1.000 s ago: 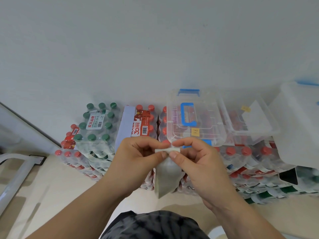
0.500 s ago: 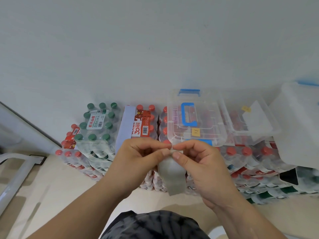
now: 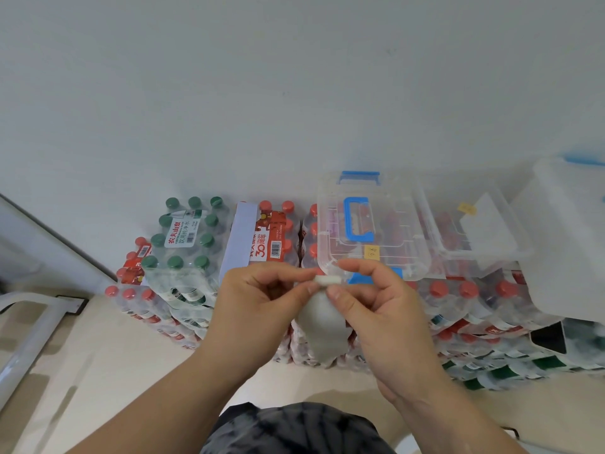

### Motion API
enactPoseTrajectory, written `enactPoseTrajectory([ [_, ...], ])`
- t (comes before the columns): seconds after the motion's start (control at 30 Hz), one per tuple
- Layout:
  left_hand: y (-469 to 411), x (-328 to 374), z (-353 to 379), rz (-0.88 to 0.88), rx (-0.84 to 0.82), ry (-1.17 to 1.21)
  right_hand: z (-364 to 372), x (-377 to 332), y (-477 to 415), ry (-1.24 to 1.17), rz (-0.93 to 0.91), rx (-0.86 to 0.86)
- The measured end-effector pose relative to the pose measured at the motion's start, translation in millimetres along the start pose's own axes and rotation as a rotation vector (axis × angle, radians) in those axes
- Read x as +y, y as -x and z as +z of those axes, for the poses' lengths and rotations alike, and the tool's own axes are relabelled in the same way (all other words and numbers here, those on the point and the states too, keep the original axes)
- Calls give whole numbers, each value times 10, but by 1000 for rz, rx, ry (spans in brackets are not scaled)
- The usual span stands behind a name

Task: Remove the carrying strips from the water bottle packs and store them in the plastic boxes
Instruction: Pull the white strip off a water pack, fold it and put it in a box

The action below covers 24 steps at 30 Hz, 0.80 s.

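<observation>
step: folding removed translucent grey carrying strip (image 3: 322, 326) | left hand (image 3: 258, 309), right hand (image 3: 376, 309) both pinching it | next: stow in near clear blue-handled plastic box (image 3: 373, 224)

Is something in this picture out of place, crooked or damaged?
Nothing is spilled or visibly damaged. One oddity: the clear box with the blue handle sits tilted on the red-capped bottle packs, not level. Both hands, left hand and right hand, pinch a loose carrying strip.

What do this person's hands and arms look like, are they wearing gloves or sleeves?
No gloves or sleeves: the left hand and right hand are bare, forearms uncovered too. No rings, watch or bracelets show. Fingernails are short and unpainted. Below is dark, grey-mottled clothing.
</observation>
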<state>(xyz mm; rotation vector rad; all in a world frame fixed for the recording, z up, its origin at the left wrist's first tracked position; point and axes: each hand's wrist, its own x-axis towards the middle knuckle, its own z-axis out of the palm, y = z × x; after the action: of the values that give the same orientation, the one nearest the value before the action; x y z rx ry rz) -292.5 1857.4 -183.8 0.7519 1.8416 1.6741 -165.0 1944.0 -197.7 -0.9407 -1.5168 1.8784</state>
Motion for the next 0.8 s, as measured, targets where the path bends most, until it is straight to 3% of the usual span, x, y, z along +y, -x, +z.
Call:
enactPoseTrajectory([
  [0.17,7,-6,3,-3,38,-25,12,27,9,54,-25,2],
  [0.8,30,22,26,38,-59,23,-44,-18,-8,12,-98,55],
])
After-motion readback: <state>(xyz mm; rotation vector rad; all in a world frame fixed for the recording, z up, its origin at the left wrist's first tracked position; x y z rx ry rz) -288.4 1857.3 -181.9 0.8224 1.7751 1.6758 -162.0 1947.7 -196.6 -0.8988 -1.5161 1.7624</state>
